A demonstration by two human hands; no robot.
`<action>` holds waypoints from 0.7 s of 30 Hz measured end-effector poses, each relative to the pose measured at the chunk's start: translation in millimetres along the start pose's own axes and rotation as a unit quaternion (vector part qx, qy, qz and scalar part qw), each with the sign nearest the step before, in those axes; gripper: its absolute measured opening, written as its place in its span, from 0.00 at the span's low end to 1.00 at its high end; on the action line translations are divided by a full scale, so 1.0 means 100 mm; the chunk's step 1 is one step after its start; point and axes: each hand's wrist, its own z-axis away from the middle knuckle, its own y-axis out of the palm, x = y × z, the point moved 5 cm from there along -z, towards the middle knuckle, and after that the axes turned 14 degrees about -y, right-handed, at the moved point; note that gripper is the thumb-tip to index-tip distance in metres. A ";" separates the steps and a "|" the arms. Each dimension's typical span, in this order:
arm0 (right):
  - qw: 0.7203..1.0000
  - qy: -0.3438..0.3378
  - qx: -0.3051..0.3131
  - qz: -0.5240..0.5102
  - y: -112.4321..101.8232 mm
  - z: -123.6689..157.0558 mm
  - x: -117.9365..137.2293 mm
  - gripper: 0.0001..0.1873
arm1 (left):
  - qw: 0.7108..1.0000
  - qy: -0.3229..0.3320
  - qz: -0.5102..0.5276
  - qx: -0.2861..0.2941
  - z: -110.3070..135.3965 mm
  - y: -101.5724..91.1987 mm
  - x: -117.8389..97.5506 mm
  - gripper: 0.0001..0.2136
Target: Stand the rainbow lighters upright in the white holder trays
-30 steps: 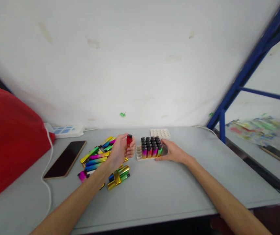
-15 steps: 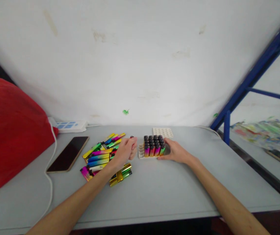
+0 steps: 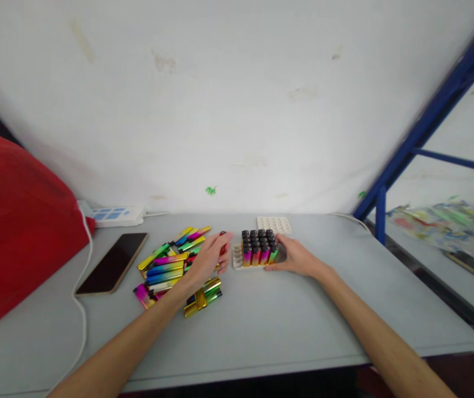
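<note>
My left hand [image 3: 209,258] is closed around a lighter [image 3: 222,246], of which a black top and a bit of red show between the fingers. It hovers between a loose pile of shiny coloured lighters [image 3: 165,273] and a white tray [image 3: 237,257] with round sockets. Several lighters with black tops [image 3: 260,246] stand upright in rows in that tray; the sockets along its left side hold none. My right hand [image 3: 292,255] grips the tray's right end, thumb at the front and fingers behind; part of that end is hidden by it.
A second white socketed tray [image 3: 274,224] lies near the wall. On the left are a phone [image 3: 113,262], a power strip [image 3: 117,215] with a white cable [image 3: 83,309], and a red bag [image 3: 16,232]. A blue metal frame [image 3: 419,130] borders the table's right side.
The left hand has turned slightly and its fingers have loosened, so more of the red lighter shows. My right hand stays on the tray. The whole view has shifted slightly.
</note>
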 end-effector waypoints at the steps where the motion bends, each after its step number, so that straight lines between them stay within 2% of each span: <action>1: 1.000 0.000 -0.001 0.000 0.00 0.00 0.00 0.34 | 1.000 0.007 -0.008 -0.002 -0.01 0.00 0.00 0.22; 6: 1.000 0.002 -0.002 0.013 0.00 0.00 0.00 0.34 | 0.998 0.013 -0.057 -0.018 -0.01 -0.01 -0.03 0.20; 10: 1.000 -0.004 -0.001 0.014 0.00 0.00 0.01 0.33 | 0.998 0.004 -0.047 -0.049 0.01 -0.02 -0.07 0.19; 13: 1.000 -0.008 -0.001 0.012 0.00 0.00 0.00 0.33 | 0.997 0.018 -0.055 -0.047 -0.02 -0.04 -0.09 0.19; 16: 1.000 -0.008 -0.006 0.010 -0.01 0.00 0.00 0.33 | 0.993 0.061 -0.094 -0.030 -0.07 -0.06 -0.13 0.18; 21: 1.000 -0.010 -0.010 0.000 -0.01 0.01 -0.01 0.33 | 0.944 0.177 -0.259 -0.099 -0.08 -0.14 -0.28 0.13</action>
